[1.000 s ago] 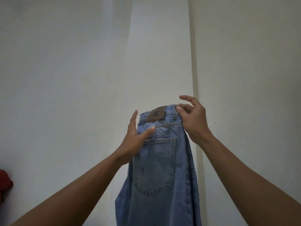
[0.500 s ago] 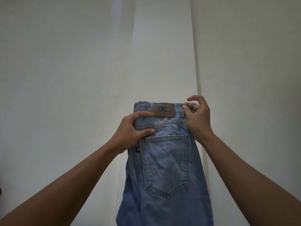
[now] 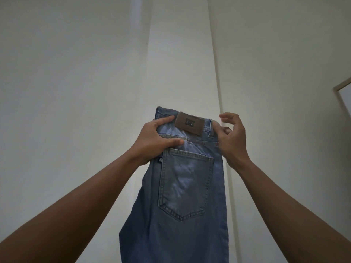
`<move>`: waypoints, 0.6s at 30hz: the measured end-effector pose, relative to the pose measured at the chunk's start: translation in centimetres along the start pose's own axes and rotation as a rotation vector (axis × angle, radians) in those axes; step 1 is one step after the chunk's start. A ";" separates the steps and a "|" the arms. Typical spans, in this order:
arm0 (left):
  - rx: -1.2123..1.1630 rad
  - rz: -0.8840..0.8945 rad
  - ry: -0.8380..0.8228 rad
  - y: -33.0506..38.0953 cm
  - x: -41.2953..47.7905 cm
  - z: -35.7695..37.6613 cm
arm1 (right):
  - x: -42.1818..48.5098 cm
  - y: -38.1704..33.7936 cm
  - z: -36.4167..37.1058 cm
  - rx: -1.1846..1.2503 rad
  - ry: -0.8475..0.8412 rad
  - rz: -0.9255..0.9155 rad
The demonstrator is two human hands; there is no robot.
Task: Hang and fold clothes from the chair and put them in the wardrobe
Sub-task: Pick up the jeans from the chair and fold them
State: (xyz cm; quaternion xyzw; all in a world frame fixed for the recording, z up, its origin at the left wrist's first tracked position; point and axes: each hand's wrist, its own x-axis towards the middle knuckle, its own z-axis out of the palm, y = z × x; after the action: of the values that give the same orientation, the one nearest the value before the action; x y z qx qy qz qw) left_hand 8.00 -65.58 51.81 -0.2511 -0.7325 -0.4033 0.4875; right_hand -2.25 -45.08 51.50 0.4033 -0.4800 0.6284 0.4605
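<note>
1. The light blue denim jeans [image 3: 191, 234] hang in the air in front of a pale plain wall [image 3: 76, 92]. They are held by the waistband, with the brown leather patch [image 3: 189, 123] and one stitched back pocket [image 3: 186, 183] toward the camera.
2. One second ago the left hand [image 3: 152, 141] lay with straight fingers on the fabric. Now it grasps the left part of the waistband, with the thumb across the seam.
3. The right hand [image 3: 231, 141] pinched the right corner before. Now its index finger is lifted free and only the thumb lies on the belt loop, so I cannot tell if it still holds.
4. The jeans have turned flatter and wider to the view.
5. My judgement: the legs are aligned for folding. No wardrobe is seen yet.
</note>
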 end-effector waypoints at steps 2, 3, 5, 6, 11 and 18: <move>0.003 0.026 0.001 0.8 0.9 0.1 | -0.9 -0.5 -0.6 -0.013 -0.059 -0.018; -0.002 0.036 0.002 1.2 1.2 0.2 | -1.7 -0.6 -1.0 -0.012 -0.103 -0.026; -0.017 0.048 0.009 2.1 1.9 0.2 | -3.7 -0.5 -1.6 0.035 -0.184 -0.010; -0.017 0.054 0.014 2.4 2.3 0.1 | -4.8 -0.4 -1.7 0.071 -0.223 0.009; 0.019 0.076 0.055 3.2 3.5 -1.0 | -9.8 1.7 -2.1 0.140 -0.362 0.109; 0.068 0.043 0.090 3.2 3.8 -1.8 | -13.0 2.3 -2.5 0.029 -0.527 0.084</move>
State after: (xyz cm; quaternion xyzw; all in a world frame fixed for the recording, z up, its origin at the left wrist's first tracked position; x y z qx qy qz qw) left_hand 9.88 -65.45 56.83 -0.2318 -0.7174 -0.3785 0.5370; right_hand -1.34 -45.42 38.14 0.5395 -0.5905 0.5270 0.2873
